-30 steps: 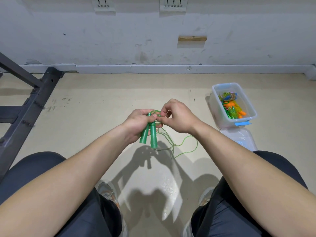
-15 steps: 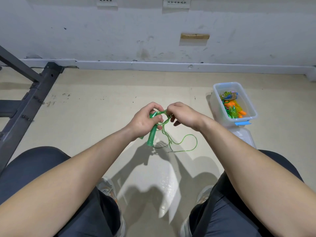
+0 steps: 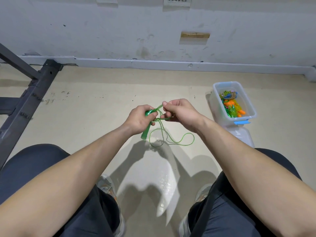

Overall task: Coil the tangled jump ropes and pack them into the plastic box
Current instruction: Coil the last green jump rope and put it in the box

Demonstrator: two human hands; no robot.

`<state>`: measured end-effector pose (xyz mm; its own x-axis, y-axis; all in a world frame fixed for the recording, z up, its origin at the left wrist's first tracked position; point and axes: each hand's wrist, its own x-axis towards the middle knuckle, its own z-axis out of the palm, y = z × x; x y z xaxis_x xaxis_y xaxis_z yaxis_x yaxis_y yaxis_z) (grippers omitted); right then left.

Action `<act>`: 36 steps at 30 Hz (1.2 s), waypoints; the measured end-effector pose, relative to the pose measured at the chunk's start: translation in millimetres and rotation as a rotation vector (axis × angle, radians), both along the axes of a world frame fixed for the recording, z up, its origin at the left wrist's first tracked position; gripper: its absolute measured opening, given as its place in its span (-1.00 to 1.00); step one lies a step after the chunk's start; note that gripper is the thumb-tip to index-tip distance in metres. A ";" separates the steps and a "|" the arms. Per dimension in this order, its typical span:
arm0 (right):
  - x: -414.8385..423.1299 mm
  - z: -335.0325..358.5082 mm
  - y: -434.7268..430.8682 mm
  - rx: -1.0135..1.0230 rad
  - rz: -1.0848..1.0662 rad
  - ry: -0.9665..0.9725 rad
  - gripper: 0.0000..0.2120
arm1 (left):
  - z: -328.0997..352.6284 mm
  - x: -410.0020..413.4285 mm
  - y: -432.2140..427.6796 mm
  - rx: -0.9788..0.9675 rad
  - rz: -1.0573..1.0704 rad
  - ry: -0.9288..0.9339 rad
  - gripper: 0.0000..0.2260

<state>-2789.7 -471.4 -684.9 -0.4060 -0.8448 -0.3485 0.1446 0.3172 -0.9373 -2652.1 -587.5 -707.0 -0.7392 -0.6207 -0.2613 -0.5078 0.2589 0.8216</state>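
Green jump rope (image 3: 147, 129) is in the air in front of you, between both hands, above the floor (image 3: 102, 108). Your left hand (image 3: 140, 119) is curled round the handle, lower end sticking out below the fist. Your right hand (image 3: 181, 112) pinches the cord between thumb and fingers, just beside the left. Loose loops (image 3: 193, 138) hang under the hands; can't tell if they touch the floor. Plastic box (image 3: 215, 108) sits on the floor to your right, open, with other ropes (image 3: 233, 108) in orange and green inside. Its lid (image 3: 242, 135) lies just beside it on the near side. Dark metal frame (image 3: 34, 93) stands well off to your left.
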 end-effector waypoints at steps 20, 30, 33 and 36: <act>-2.6 14.9 12.2 0.047 0.214 -0.442 -0.54 | -12.2 14.0 -62.8 -0.161 0.339 -0.079 -0.83; -14.1 20.9 35.3 0.016 0.519 -0.689 -0.29 | -3.2 18.8 -93.4 -0.283 0.209 -0.212 -0.83; -19.8 25.4 39.5 -0.026 0.477 -0.647 -0.30 | 7.3 22.3 -106.8 -0.339 0.222 -0.235 -0.82; -22.6 26.0 46.3 0.114 0.469 -0.386 -0.52 | 17.4 26.3 -119.5 -0.376 0.205 -0.247 -0.80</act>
<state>-2812.3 -425.1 -658.9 0.1730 -0.8514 -0.4952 0.2876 0.5246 -0.8013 -2625.8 -707.1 -689.7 -0.5360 -0.8319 -0.1437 -0.7474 0.3886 0.5389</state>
